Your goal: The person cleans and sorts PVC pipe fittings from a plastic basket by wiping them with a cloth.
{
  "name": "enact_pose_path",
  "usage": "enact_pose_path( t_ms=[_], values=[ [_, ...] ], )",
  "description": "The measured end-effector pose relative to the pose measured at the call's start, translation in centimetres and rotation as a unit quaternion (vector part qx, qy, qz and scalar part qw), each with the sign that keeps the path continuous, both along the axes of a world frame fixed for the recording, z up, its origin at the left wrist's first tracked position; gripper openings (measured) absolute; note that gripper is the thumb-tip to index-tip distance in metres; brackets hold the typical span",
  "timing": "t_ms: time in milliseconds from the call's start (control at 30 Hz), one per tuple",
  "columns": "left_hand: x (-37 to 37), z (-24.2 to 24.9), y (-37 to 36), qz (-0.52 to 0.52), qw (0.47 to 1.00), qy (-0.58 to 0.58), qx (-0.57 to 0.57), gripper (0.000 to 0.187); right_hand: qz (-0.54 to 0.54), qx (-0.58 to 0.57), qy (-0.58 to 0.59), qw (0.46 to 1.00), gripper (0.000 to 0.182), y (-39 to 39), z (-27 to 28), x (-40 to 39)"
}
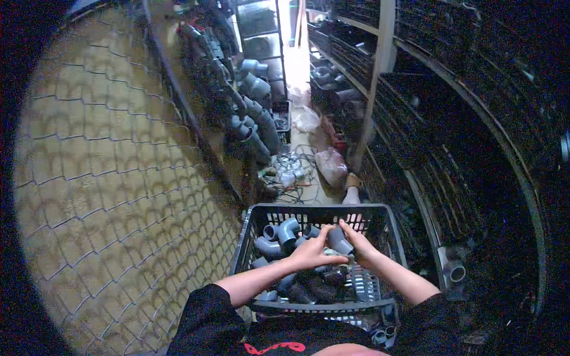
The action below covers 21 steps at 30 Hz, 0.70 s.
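Observation:
A grey pipe elbow (340, 241) is held between my two hands above a black plastic crate (320, 306). My left hand (312, 251) is at its left side, fingers along the upper edge and thumb stretched out just below it. From the right, my right hand (361, 244) closes on the elbow, with its fingertips at the top. Inside the crate lie several more grey elbows, among them an upright one (288, 231) at the back and a curved one (269, 247) at the left. My hands hide part of the crate's contents.
A wire mesh fence (107, 178) runs along the left. Dark shelving (415, 113) lines the right side. Grey pipe fittings (256, 86) are stacked farther along the aisle. Tangled cords (292, 169) and a plastic bag (331, 166) lie on the floor, near a person's foot (352, 188).

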<state>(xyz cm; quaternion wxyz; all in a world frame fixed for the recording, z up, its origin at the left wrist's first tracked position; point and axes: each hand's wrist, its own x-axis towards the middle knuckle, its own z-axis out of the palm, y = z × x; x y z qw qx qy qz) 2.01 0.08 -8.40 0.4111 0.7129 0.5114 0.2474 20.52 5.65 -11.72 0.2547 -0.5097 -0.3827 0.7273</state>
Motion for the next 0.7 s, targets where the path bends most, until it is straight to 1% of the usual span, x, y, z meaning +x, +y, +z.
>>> enact_pose_path(
  t_ms=[33,67,100,167,200,267,300,333,367,400,433,467,567,600,700],
  values=[
    [0.0,0.3,-0.7,0.035,0.999,-0.013,0.038,0.084,0.01,-0.035,0.017,0.999,0.063,-0.3,0.4,-0.1],
    [-0.6,0.8,-0.7,0.018,0.999,-0.036,0.023,0.07,0.019,-0.069,0.033,0.997,0.064,-0.6,0.6,-0.2],
    [-1.1,3.0,-0.8,-0.001,0.998,-0.059,0.006,0.058,0.025,-0.078,0.029,0.996,0.064,-0.6,1.0,-0.5],
    [-1.9,4.6,0.0,-0.03,0.997,0.048,-0.052,0.046,0.034,-0.1,0.02,0.994,0.063,-0.7,1.3,-0.5],
    [-2.0,3.4,0.5,-0.04,0.997,0.047,-0.039,0.04,0.064,-0.06,0.001,0.996,0.057,0.1,0.6,0.1],
    [-2.4,-0.7,0.8,0.0,0.996,-0.084,0.009,0.037,0.075,-0.112,0.061,0.989,0.047,-0.1,1.0,-0.7],
    [-2.5,-2.0,0.6,0.022,0.988,-0.147,0.039,0.035,0.084,-0.132,0.092,0.983,0.043,0.1,1.3,-1.3],
    [-2.2,-0.4,0.0,0.037,0.986,-0.135,0.09,0.033,0.081,-0.151,0.114,0.979,0.044,0.0,1.5,-1.4],
    [-2.5,1.6,-0.2,0.004,0.998,-0.06,-0.037,0.046,0.078,-0.17,0.136,0.973,0.044,-0.3,1.5,-1.2],
    [-2.4,2.7,-0.6,-0.012,1.0,0.001,0.027,0.056,0.055,-0.196,0.111,0.973,0.046,-0.1,1.8,-1.0],
    [-1.9,3.2,-0.8,-0.029,0.994,0.06,0.087,0.067,0.093,-0.2,0.137,0.966,0.05,0.1,1.3,-0.4],
    [-1.5,3.5,-0.8,-0.019,0.995,0.062,0.081,0.083,0.092,-0.194,0.129,0.968,0.051,0.3,1.2,0.2],
    [-0.7,4.4,-0.8,-0.02,0.989,0.106,0.102,0.079,0.087,-0.181,0.1,0.974,0.052,0.3,3.1,1.1],
    [-0.5,4.6,-0.9,-0.013,0.985,0.097,0.146,0.063,0.086,-0.176,0.093,0.976,0.052,0.4,3.3,1.2],
    [-0.7,3.3,0.0,-0.024,0.994,-0.017,0.107,0.043,0.076,-0.146,0.111,0.98,0.052,0.7,1.9,1.6]
  ],
)
